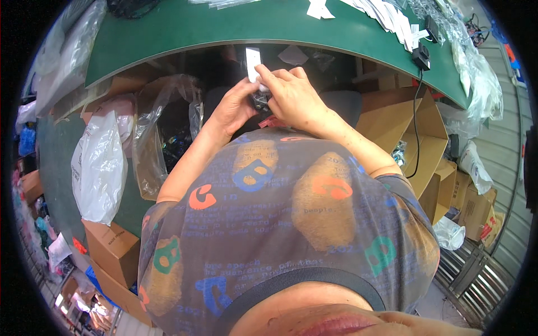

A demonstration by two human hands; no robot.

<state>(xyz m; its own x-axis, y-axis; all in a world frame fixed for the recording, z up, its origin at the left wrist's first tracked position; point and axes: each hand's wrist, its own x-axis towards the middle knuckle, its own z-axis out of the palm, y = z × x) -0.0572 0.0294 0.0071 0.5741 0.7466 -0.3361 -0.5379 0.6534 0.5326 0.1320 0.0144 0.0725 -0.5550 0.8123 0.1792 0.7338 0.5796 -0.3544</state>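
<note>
Both hands meet just past the front of my shirt, below the green table's near edge. My left hand is closed round a small dark, shiny item, mostly covered by my fingers, so its kind cannot be made out. A narrow white paper tag stands up from between my fingertips. My right hand pinches the lower end of that tag with thumb and forefinger, close above the dark item. A small red piece shows beneath my right hand.
The green table curves across the far side, with white tags and a black power adapter whose cord hangs down. An open cardboard box with clear plastic and a white bag are left; cardboard boxes stand right.
</note>
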